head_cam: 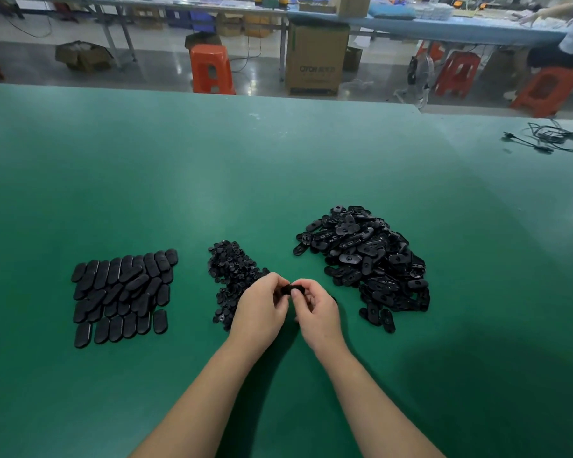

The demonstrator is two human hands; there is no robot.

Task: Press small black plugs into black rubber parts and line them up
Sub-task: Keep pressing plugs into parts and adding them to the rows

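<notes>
Head view: both hands are meeting over the green counter [278, 166], near its front middle. The left hand [262, 309] and right hand [315, 310] are both curling their fingers round one black rubber part [290, 289], pinching it between them just above the counter; only a sliver of it is showing, so whether a plug is in it cannot be told. A loose heap of small black plugs [232, 272] is lying just beyond and left of the left hand, which is partly covering it. A bigger pile of unfilled rubber parts [364, 256] is sitting to the right, near the right hand. Far left, well apart from the hands, finished parts [123, 292] are lying flat in rough overlapping rows. A black cable [549, 140] is lying at the counter's far right edge. Orange stools [210, 69] and a cardboard box [315, 57] are standing on the floor beyond.
</notes>
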